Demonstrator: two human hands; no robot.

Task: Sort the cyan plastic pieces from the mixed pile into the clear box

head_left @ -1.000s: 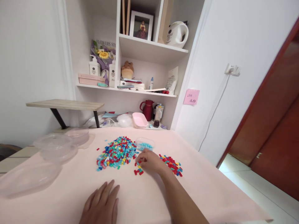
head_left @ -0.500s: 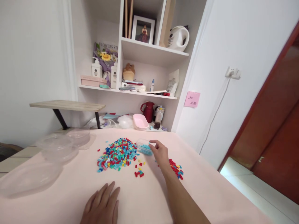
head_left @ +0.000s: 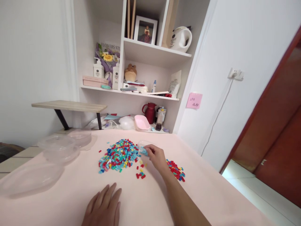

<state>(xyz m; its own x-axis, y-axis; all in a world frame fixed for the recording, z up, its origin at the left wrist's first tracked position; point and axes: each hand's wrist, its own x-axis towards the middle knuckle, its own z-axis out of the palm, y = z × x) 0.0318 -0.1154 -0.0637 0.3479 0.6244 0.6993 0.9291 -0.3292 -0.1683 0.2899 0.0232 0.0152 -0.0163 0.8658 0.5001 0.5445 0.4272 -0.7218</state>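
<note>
My right hand reaches over a small clear plastic tub that holds light-blue building bricks. Its thumb and fingertips are pinched together above the left part of the tub; whatever lies between them is too small to make out. To the left of the tub spreads a big mixed heap of small toy bricks in blue, red, yellow and green. My left hand rests flat on the pink tablecloth near the front, holding nothing. A smaller, mostly red brick pile lies right of my right forearm.
A few loose bricks lie between the heap and my right arm. Several clear lidded containers stand on the left. Behind the table are a pink tray, a red jug and a white shelf unit.
My right hand has moved left, from the tub's right edge to over its middle and left part, covering more of the bricks inside. My left hand stays put.
</note>
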